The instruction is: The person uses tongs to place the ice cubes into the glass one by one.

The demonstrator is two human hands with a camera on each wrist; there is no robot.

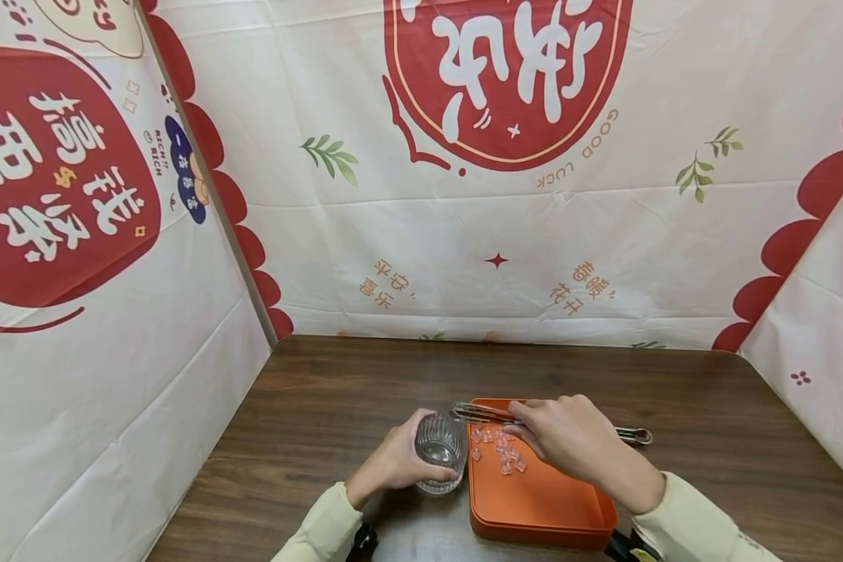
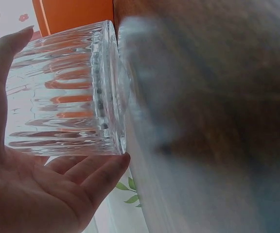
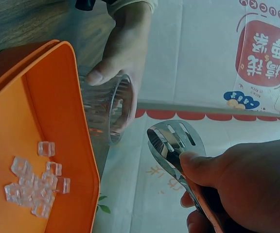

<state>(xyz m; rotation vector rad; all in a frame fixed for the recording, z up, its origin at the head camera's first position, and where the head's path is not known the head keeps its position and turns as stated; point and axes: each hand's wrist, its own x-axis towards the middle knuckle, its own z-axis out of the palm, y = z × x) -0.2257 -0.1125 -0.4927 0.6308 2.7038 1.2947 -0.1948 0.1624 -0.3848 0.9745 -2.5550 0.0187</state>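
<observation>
My left hand (image 1: 396, 459) holds a clear ribbed glass (image 1: 439, 453), thumb on one side and fingers on the other. In the left wrist view the glass (image 2: 67, 92) stands with its base at the wooden surface. My right hand (image 1: 572, 437) grips metal tongs (image 1: 485, 413) around their arms; the slotted heads (image 3: 176, 138) are near the glass's rim. Whether anything sits between those heads I cannot tell. Several clear cubes (image 3: 33, 187) lie in a loose cluster inside the orange tray (image 1: 541, 503), just right of the glass.
A dark wood-grain table (image 1: 323, 406) carries everything. White printed cloth rises behind it (image 1: 421, 234) and along the left side (image 1: 112, 375). The tray's raised wall (image 3: 84, 145) stands between the cubes and the glass.
</observation>
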